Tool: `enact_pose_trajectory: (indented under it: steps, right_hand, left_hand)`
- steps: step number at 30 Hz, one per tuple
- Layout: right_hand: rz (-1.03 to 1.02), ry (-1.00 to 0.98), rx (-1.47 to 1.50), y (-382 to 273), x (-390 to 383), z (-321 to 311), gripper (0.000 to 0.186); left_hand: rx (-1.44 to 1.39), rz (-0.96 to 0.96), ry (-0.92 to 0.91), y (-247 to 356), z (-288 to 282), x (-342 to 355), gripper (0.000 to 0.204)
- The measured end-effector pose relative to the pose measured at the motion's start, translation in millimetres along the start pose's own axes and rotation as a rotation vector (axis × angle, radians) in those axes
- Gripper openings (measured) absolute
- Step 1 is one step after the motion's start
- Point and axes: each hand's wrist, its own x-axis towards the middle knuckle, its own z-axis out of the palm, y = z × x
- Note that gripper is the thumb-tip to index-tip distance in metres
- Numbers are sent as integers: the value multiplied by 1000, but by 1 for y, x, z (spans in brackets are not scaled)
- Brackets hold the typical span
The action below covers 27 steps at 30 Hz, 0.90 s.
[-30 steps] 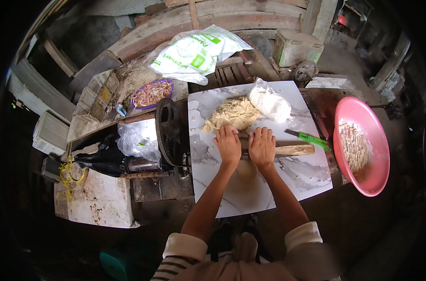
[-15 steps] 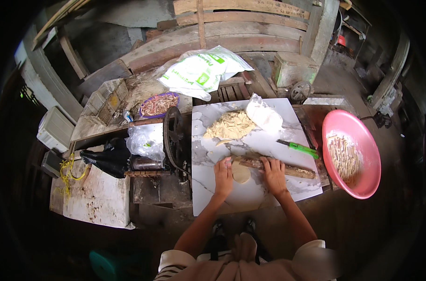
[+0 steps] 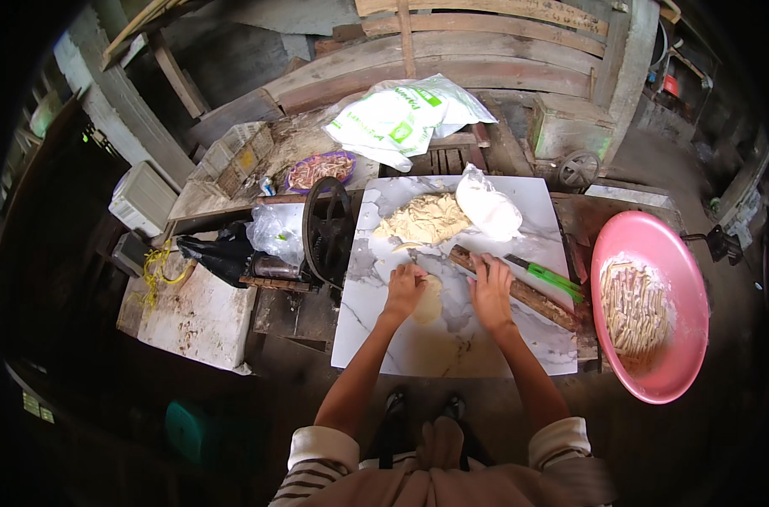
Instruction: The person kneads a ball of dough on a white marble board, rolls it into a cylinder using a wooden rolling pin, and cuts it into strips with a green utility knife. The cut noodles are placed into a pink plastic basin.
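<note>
On the marble-patterned board (image 3: 376, 342) lies a small flattened piece of dough (image 3: 429, 302). My left hand (image 3: 406, 290) is at its upper left edge, fingers curled and pinched onto the dough. My right hand (image 3: 491, 294) has its fingers over the upper part of a rough wooden rolling pin (image 3: 540, 306), which slants down to the right. Behind my hands sits a large lump of pale yellow dough (image 3: 426, 218) with a small curved strip of dough beside it. A plastic bag of white powder (image 3: 489, 211) touches its right side. A green-handled knife (image 3: 546, 277) lies beyond the rolling pin.
At the right stands a pink basin (image 3: 695, 304) holding floured dough strips (image 3: 636, 308). To the left is a hand-cranked machine with a dark wheel (image 3: 327, 226). Behind are a purple basket (image 3: 321, 171) of small pieces, a white-green sack (image 3: 393, 127) and a plastic crate (image 3: 232, 156).
My left hand has left the rolling pin and taken the edge of the flattened dough. The pin has swung to a steeper slant, away from the dough, under my right hand. The view has shifted.
</note>
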Motion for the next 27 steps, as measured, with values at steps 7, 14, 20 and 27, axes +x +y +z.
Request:
enact_pose_trajectory:
  steps: [7, 14, 20, 27]
  right_hand:
    - [-187, -218, 389, -11, 5, 37, 42]
    - [-78, -289, 459, -10, 19, 57, 22]
    - [197, -392, 808, -13, 23, 59, 22]
    - [54, -520, 558, -21, 23, 43, 25]
  left_hand:
    - [-150, -21, -142, 17, -19, 8, 20]
    - [-469, -128, -217, 18, -32, 8, 20]
    - [-173, 83, -398, 8, -55, 10, 19]
    - [-627, 0, -328, -6, -47, 1, 20]
